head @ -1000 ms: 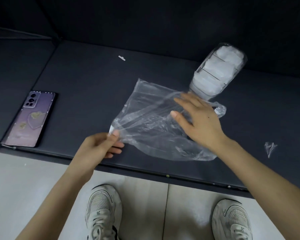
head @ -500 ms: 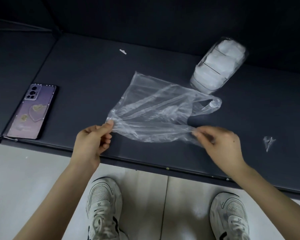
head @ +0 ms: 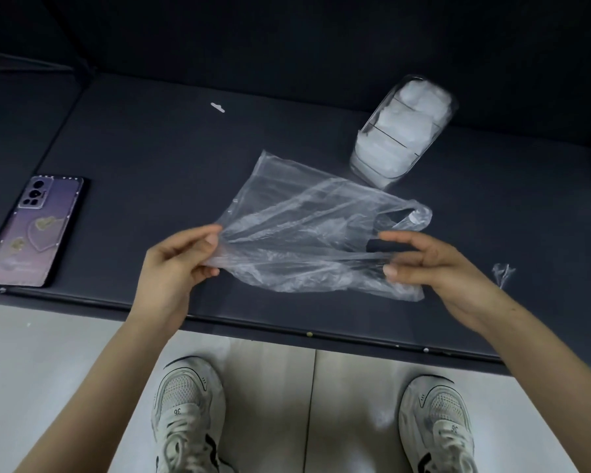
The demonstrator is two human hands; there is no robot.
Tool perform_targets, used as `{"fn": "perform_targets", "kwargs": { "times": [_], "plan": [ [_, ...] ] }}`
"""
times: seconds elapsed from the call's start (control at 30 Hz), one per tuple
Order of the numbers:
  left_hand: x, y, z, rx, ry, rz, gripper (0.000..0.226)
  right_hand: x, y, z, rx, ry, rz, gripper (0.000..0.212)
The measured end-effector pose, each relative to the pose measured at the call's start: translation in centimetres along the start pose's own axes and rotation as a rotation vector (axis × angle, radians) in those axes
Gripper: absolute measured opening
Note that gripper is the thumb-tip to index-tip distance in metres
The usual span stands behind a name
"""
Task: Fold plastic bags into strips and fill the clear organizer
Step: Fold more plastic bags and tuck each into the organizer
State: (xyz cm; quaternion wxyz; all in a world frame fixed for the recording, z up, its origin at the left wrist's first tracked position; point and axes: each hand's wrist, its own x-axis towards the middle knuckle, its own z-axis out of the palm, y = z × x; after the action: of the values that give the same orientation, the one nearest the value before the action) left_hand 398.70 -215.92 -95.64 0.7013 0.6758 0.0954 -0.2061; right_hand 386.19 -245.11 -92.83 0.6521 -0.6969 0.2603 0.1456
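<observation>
The plastic bag (head: 307, 233) is stretched between the two hands, just above the near part of the dark table (head: 151, 148), and its far corner and its handle loop seem to rest on the surface. The left hand (head: 174, 268) pinches the bottom edge of the bag between the thumb and the curled fingers. The right hand (head: 434, 264) holds the handle end, with the film passing between the forefinger above and the thumb below; the other fingers are loosely bent. The clear organizer (head: 403, 131) lies on its side farther back and to the right, close to the bag's far edge, and it looks already well packed with white folded bags. The step in hand is, I think, the first long fold. To do it well, both hands should pull the film gently tight so the wrinkles go out, then bring the near edge over to the far edge in one straight line, and only after that press it flat on the table. The film is thin and slippery, so a pull that is too strong may tear or twist it. A phone (head: 35, 233) lies at the left and a small scrap of film (head: 502, 273) at the right, both well apart from the work.
</observation>
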Motion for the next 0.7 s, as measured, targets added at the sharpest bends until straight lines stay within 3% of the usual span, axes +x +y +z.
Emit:
{"fn": "perform_targets", "kwargs": {
  "times": [0.1,0.23,0.43,0.5,0.57,0.7],
  "plan": [
    [0.8,-0.4,0.2,0.012,0.059,-0.015,0.016,-0.5,0.3,-0.5,-0.012,-0.06,0.003,0.068],
    [1.4,-0.9,0.5,0.078,0.189,0.011,0.015,-0.4,1.5,-1.2,-0.029,0.1,-0.009,0.063],
    [-0.4,-2.6,1.3,0.156,0.178,0.039,0.012,-0.7,2.0,-1.7,-0.249,0.068,0.003,0.051],
    [-0.8,-2.6,1.3,0.157,0.164,0.053,0.012,-0.9,1.7,-1.0,-0.621,0.22,-0.149,0.05],
    [-1.1,-2.6,1.2,0.168,0.122,0.068,0.014,-1.0,1.5,0.8,-0.93,0.438,-0.435,0.057],
    [-1.5,-2.4,1.4,0.185,0.045,0.078,0.02,0.0,1.6,7.1,-0.995,0.438,-0.858,0.05]
  ]
}}
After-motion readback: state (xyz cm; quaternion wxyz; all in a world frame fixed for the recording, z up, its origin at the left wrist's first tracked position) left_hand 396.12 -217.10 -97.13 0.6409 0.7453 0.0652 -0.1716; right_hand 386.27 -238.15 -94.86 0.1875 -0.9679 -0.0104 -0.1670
